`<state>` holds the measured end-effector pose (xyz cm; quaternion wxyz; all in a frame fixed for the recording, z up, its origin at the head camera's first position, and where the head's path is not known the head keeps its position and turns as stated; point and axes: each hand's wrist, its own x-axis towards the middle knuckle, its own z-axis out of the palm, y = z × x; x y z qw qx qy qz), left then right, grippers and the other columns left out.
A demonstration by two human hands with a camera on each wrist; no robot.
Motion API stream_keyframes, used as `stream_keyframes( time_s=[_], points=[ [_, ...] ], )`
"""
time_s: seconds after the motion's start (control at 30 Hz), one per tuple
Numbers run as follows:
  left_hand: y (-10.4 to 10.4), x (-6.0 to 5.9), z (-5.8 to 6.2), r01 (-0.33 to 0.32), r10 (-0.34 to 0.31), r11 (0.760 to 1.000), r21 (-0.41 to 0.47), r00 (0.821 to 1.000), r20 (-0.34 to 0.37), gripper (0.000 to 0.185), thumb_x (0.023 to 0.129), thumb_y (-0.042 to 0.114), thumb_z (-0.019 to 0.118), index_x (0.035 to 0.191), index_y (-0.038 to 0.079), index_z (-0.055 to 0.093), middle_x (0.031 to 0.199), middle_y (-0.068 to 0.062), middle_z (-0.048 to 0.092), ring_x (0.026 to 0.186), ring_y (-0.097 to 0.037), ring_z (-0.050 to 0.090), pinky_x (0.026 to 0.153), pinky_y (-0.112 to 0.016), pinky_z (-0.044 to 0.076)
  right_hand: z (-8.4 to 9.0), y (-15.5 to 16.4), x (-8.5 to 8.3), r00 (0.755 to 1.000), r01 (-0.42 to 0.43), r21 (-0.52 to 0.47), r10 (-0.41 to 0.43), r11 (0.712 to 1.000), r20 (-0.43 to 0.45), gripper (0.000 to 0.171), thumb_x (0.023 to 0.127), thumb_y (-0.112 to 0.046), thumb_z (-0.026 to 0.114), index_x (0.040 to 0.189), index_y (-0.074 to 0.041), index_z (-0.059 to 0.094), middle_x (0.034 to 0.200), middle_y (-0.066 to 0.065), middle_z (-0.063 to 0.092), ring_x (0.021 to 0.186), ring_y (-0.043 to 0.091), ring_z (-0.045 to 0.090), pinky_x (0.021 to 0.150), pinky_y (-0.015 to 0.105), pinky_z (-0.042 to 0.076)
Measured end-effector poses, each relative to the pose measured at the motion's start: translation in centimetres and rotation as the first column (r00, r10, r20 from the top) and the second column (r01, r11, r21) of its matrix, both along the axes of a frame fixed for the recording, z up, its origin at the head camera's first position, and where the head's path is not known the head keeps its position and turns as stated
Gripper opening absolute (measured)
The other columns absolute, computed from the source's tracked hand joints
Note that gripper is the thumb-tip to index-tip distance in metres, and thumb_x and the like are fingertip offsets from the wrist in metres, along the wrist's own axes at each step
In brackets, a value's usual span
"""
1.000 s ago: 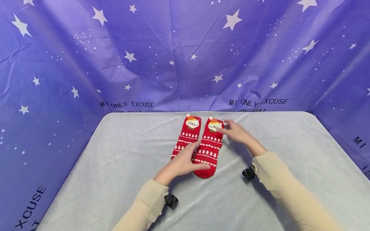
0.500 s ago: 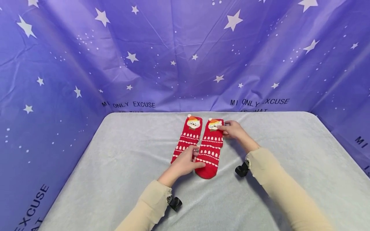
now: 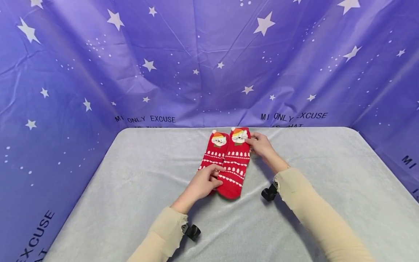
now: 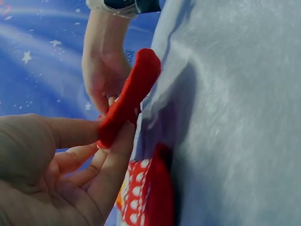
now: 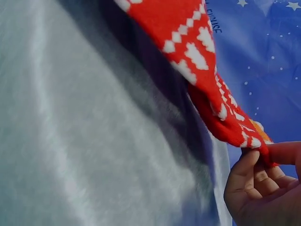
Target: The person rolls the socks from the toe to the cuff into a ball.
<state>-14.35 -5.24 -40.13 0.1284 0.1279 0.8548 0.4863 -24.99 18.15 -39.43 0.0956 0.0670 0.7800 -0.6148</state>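
Observation:
Two red socks with white patterns and a cat-face design are in the head view. The right-hand sock (image 3: pixel 233 180) is raised off the table, its toe toward me and its cuff away. My left hand (image 3: pixel 199 185) pinches its left edge near the foot. At the cuff's right edge, my right hand (image 3: pixel 262 146) holds it between thumb and fingers, as the right wrist view also shows. The left-hand sock (image 3: pixel 214 157) lies on the table, partly covered by the raised sock and my left hand. In the left wrist view, the lying sock (image 4: pixel 160 188) appears below the raised one.
A pale grey cloth covers the table (image 3: pixel 137 203), which has rounded far corners. Behind it and at both sides hangs a purple-blue curtain (image 3: pixel 183 72) with white stars and lettering. Black cameras are strapped at both wrists.
The right-hand sock has come up off the table and shifted left, now overlapping the other sock. My left hand has gone from lying across the socks to pinching its edge; both hands moved with it.

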Motion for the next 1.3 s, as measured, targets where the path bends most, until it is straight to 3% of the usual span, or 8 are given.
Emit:
stream_keyframes(
  time_s=[0.27,0.43,0.57,0.83,1.1,1.3],
  points=[
    [-2.3,-0.1,0.7,-0.039,0.036,0.998,0.049,0.998,0.047,0.033,0.089,-0.002,0.068,0.121,0.004,0.064,0.1,-0.012,0.063,0.076,-0.012,0.061,0.068,-0.028,0.059,0.7,-1.6,-0.8,1.0,-0.029,-0.058,0.029,0.998,-0.008,0.038,0.101,-0.011,0.052,0.133,0.01,0.049,0.092,0.0,0.062,0.071,0.0,0.062,0.068,0.017,0.057],
    [-3.5,0.0,0.4,-0.063,0.058,0.996,0.067,0.996,0.072,0.034,0.089,-0.004,0.066,0.122,0.003,0.064,0.1,-0.013,0.063,0.079,-0.013,0.061,0.069,-0.029,0.06,0.6,-2.9,-1.4,0.999,-0.035,-0.079,0.035,0.996,0.006,0.029,0.101,-0.013,0.055,0.121,0.008,0.053,0.08,-0.006,0.06,0.068,0.0,0.061,0.064,0.017,0.055],
    [-4.4,0.1,0.0,-0.077,0.072,0.995,0.056,0.994,0.084,0.035,0.088,-0.005,0.066,0.122,0.002,0.063,0.1,-0.012,0.062,0.079,-0.012,0.06,0.068,-0.028,0.058,0.4,-3.9,-1.7,0.999,-0.042,-0.073,0.045,0.996,0.03,0.027,0.101,-0.015,0.055,0.119,0.005,0.055,0.08,-0.006,0.06,0.067,0.001,0.061,0.065,0.018,0.055],
    [-5.3,-0.1,-0.3,-0.094,0.094,0.996,0.009,0.995,0.038,0.035,0.087,-0.005,0.066,0.12,0.003,0.065,0.097,-0.011,0.064,0.073,-0.011,0.059,0.062,-0.026,0.052,0.3,-5.1,-2.4,0.998,-0.027,-0.072,0.031,0.997,0.059,0.029,0.102,-0.016,0.055,0.123,0.004,0.054,0.089,-0.001,0.061,0.068,0.003,0.062,0.065,0.017,0.056],
    [-5.7,0.0,-0.7,-0.105,0.105,0.994,-0.026,0.994,0.008,0.035,0.086,-0.007,0.066,0.119,0.003,0.065,0.099,-0.012,0.067,0.075,-0.012,0.062,0.062,-0.027,0.056,-0.3,-5.6,-2.9,0.996,-0.039,-0.07,0.045,0.997,0.082,0.026,0.101,-0.014,0.056,0.12,0.004,0.056,0.086,-0.002,0.06,0.068,0.005,0.061,0.067,0.018,0.056],
    [-6.1,0.0,-0.5,-0.14,0.134,0.982,-0.128,0.989,-0.053,0.033,0.086,-0.005,0.069,0.117,0.007,0.067,0.096,-0.009,0.069,0.078,-0.014,0.063,0.063,-0.025,0.056,-0.6,-5.9,-3.6,0.996,-0.027,-0.023,0.028,0.999,0.083,0.027,0.101,-0.016,0.058,0.12,0.003,0.058,0.081,-0.003,0.059,0.065,0.004,0.058,0.066,0.018,0.056]
  ],
)
